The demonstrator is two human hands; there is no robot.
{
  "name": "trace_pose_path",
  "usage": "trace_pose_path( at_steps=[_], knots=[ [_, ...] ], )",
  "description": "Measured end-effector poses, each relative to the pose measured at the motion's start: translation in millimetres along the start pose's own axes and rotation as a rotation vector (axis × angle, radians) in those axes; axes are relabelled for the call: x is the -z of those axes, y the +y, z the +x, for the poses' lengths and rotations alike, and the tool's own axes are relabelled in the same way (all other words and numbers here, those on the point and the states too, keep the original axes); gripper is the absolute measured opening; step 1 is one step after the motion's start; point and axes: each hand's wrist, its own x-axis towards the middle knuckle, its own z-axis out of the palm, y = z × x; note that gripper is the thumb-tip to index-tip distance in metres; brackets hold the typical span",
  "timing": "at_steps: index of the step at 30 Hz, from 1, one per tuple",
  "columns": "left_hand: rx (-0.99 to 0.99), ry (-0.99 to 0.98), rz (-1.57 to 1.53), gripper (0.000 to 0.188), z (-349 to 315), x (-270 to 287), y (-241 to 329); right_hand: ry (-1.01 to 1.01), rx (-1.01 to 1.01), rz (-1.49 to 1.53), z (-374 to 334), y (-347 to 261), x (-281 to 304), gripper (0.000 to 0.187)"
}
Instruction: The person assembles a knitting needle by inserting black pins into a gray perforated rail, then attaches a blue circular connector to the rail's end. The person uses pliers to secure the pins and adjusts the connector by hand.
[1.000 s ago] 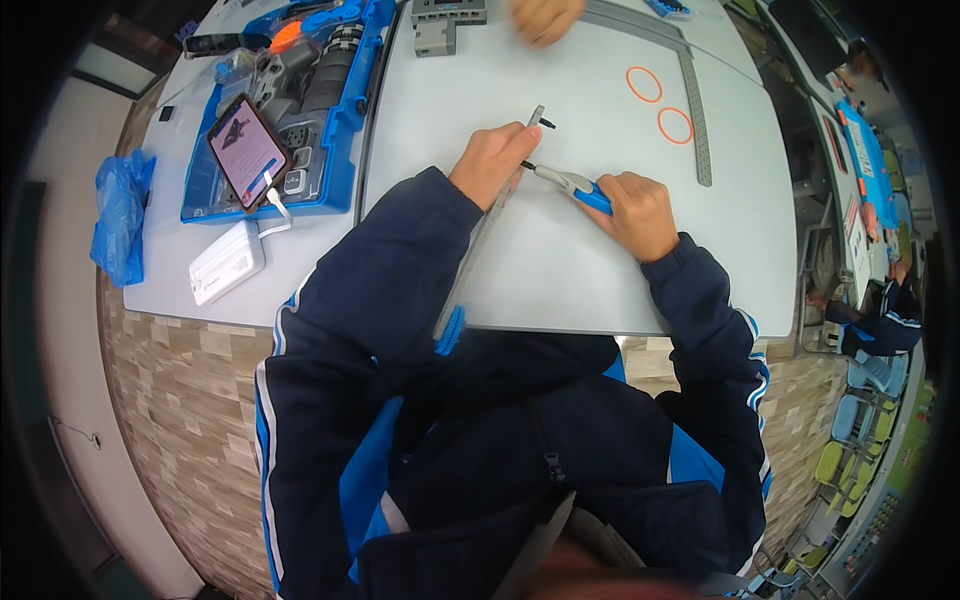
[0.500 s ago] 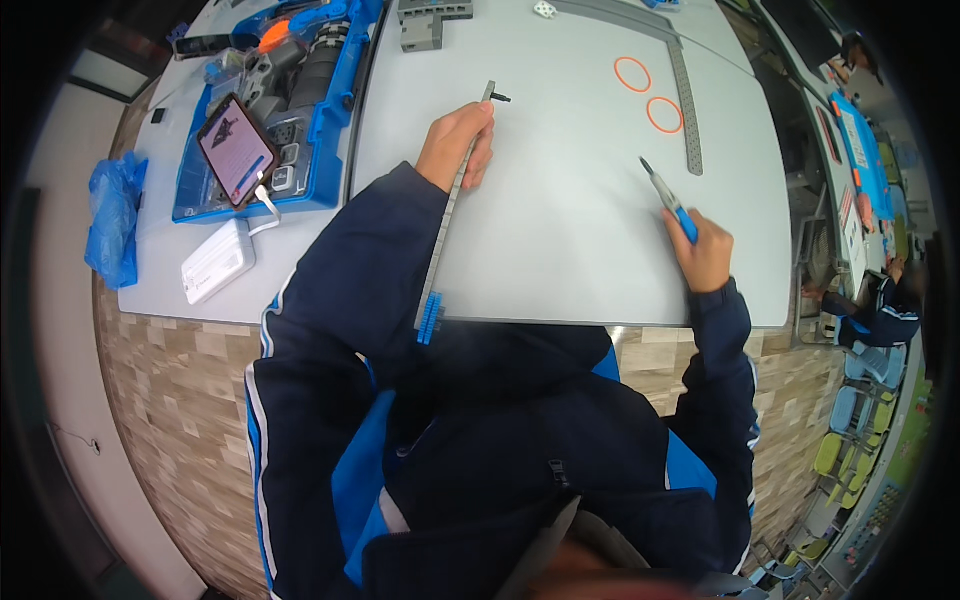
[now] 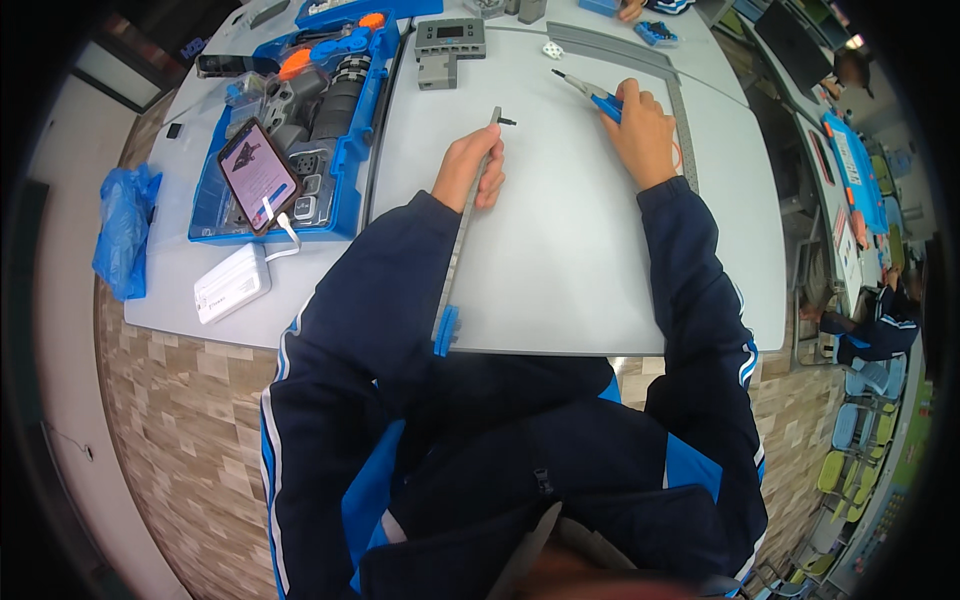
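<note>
My left hand (image 3: 473,168) is closed round a long, thin grey beam (image 3: 456,262). A small black pin (image 3: 508,122) sticks out sideways near the beam's far end, and a blue toothed piece (image 3: 446,331) sits at its near end by the table edge. Farther right, my right hand (image 3: 645,135) grips a slim pointed tool (image 3: 592,92) with a dark tip, grey body and blue handle; its exact kind is not clear. The tip points to the far left, above the table and apart from the beam. My right hand partly covers an orange ring (image 3: 677,156).
On the left stands a blue parts case (image 3: 345,200), with a phone (image 3: 258,175) resting on it, cabled to a white power bank (image 3: 232,283). A grey controller block (image 3: 450,40) lies at the back. Grey angled beams (image 3: 610,46) and a white cube (image 3: 552,49) lie beyond my right hand.
My right hand has moved away from me and to the left with the pointed tool, now partly over the orange rings. My left hand keeps its hold on the beam. The view has shifted slightly.
</note>
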Motion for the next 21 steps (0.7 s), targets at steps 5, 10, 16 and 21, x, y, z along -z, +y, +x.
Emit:
trace_pose_path(
  at_steps=[5,10,16,21],
  knots=[
    [-0.022,0.023,-0.006,0.037,21.6,-3.8,1.6,0.137,0.106,-0.124,1.8,9.7,-2.9,0.032],
    [-0.051,0.035,-0.005,0.037,38.5,-6.7,1.7,0.011,0.064,-0.142,2.7,14.9,-3.2,0.027],
    [-0.042,0.035,-0.020,0.038,38.3,-8.0,1.7,0.045,-0.016,0.046,12.6,15.3,15.1,0.022],
    [-0.038,0.022,0.005,0.038,37.8,-7.1,2.0,-0.229,-0.043,0.600,1.7,1.0,26.3,0.023]
  ],
)
